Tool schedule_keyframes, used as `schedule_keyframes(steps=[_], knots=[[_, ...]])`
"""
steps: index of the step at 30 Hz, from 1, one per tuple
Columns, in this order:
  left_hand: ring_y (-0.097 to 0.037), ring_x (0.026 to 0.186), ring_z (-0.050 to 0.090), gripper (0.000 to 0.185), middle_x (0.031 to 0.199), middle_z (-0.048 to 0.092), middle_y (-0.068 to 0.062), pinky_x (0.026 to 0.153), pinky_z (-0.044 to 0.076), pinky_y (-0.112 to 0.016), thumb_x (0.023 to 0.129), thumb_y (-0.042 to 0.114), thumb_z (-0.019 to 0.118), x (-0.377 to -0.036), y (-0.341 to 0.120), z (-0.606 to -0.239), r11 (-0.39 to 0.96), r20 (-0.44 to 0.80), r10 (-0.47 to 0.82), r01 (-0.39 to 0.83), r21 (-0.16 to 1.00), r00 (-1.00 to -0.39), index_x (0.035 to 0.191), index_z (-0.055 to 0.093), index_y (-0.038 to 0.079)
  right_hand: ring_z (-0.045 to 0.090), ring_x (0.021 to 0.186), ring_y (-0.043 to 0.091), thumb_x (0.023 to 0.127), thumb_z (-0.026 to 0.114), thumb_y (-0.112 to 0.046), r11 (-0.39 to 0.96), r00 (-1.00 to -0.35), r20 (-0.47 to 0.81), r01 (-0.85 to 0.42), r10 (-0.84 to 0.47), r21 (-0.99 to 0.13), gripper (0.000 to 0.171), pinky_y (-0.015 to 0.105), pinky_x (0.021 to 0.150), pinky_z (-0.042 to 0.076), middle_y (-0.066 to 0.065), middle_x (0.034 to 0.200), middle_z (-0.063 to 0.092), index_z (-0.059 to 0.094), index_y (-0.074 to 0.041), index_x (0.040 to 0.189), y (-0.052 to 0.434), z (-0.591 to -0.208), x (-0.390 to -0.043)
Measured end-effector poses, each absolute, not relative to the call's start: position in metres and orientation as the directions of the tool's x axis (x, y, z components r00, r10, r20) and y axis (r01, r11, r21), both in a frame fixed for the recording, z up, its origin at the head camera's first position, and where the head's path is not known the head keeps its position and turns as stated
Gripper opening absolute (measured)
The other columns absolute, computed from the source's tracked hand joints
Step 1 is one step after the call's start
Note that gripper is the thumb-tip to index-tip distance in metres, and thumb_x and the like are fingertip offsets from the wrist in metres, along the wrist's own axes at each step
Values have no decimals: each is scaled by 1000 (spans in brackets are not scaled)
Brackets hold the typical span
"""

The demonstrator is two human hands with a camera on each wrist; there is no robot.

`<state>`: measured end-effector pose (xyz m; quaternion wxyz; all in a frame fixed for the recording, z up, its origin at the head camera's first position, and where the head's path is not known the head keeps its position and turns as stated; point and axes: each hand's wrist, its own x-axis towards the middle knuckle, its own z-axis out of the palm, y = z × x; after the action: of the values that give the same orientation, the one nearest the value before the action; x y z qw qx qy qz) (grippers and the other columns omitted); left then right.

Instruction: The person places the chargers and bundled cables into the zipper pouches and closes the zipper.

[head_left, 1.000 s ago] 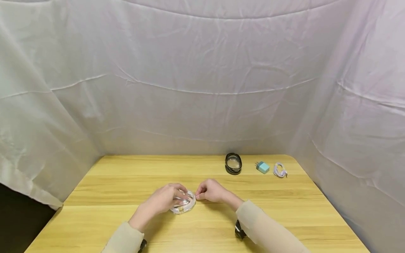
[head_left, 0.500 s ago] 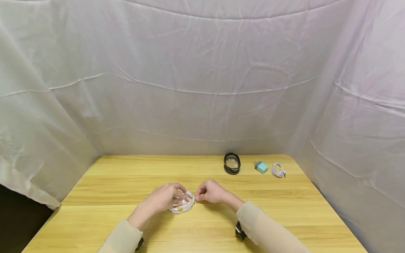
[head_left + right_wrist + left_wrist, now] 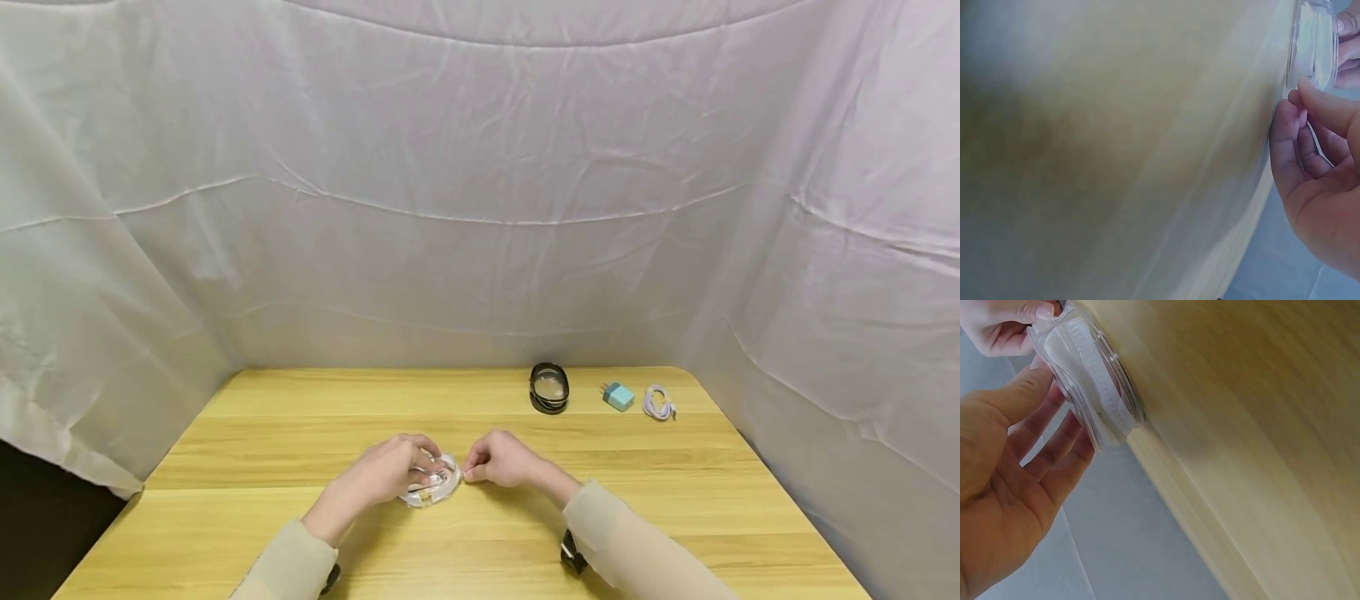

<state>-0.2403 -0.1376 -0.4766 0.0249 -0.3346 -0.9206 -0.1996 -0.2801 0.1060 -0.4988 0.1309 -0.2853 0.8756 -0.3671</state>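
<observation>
A clear round case (image 3: 432, 482) with a white coil inside lies on the wooden table (image 3: 675, 500) near its front middle. My left hand (image 3: 408, 468) lies over the case's left side, thumb and fingers holding its rim. In the left wrist view the case (image 3: 1094, 394) sits against my left hand (image 3: 1054, 419), its white coil showing through the wall. My right hand (image 3: 469, 472) pinches the case's right edge with thumb and forefinger. The right wrist view shows my right hand (image 3: 1294, 103) in that pinch at the rim of the case (image 3: 1313, 44). What exactly is pinched is too small to tell.
At the back right of the table stand a black round case (image 3: 549, 388) with a clear lid, a small teal charger plug (image 3: 619, 396) and a coiled white cable (image 3: 659, 403). White cloth hangs behind and along both sides.
Both hands stay on the clear case in the same grip. Only the view has shifted a little.
</observation>
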Motion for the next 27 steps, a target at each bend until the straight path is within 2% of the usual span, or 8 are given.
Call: schedule_keyframes(steps=[18,27], knots=[[-30,114,68,17,125,72,-4,86,60,-48,89,15,79,-236,-138,-477,706,185,598,622,338,-780,106,84,13,56,61,6,90,80,-4,555,-794,-18,-407,-607,-726,9,18,53,48,-3,73,69,76,-6,82,106,-498,-271],[-32,114,68,22,126,71,-7,88,61,-51,91,15,79,-234,-140,-479,681,190,608,629,375,-771,112,81,10,54,60,4,90,81,-7,595,-816,5,-426,-578,-682,10,19,54,46,-6,72,69,77,-10,82,104,-497,-274]])
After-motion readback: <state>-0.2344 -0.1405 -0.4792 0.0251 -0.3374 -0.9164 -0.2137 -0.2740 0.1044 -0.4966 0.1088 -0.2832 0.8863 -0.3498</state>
